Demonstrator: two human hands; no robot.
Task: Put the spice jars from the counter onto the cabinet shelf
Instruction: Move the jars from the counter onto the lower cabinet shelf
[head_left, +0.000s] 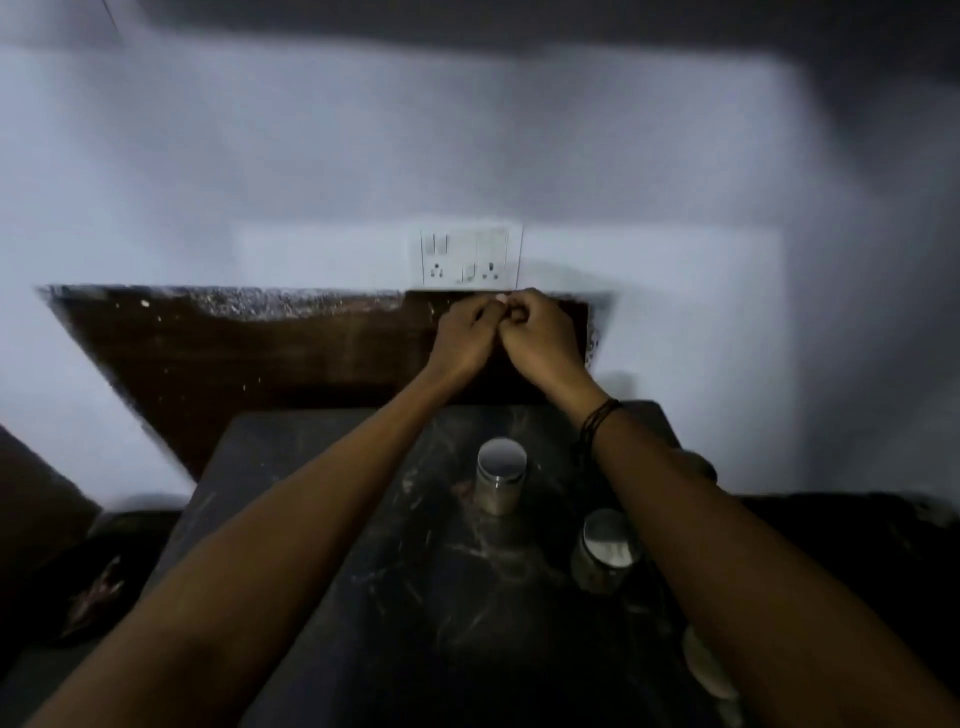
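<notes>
Left hand: your left hand (467, 332) was at the centre of the frame, fingers curled, touching the other hand at the top edge of the dark brown wooden panel (260, 353); I could not tell whether it held that edge or anything small.
Right hand: your right hand (540, 332) was just beside it, fingers bent in the same way; its hold could not be told either. A dark thread band (597, 421) circled that wrist.
First jar: a round steel spice jar with a shiny flat lid (500, 475) stood upright on the dark marbled stone counter (415, 597), below centre, between your forearms.
Second jar: a round glass spice jar with a metal lid (605, 551) stood lower right of the first, close against your right forearm.
Other item: a pale rounded object (706, 670) at the lower right was too blurred to identify.
Wall: a white switch and socket plate (470, 254) sat just above your hands on the pale wall (467, 130).
Cabinet shelf: not identifiable in this view.
</notes>
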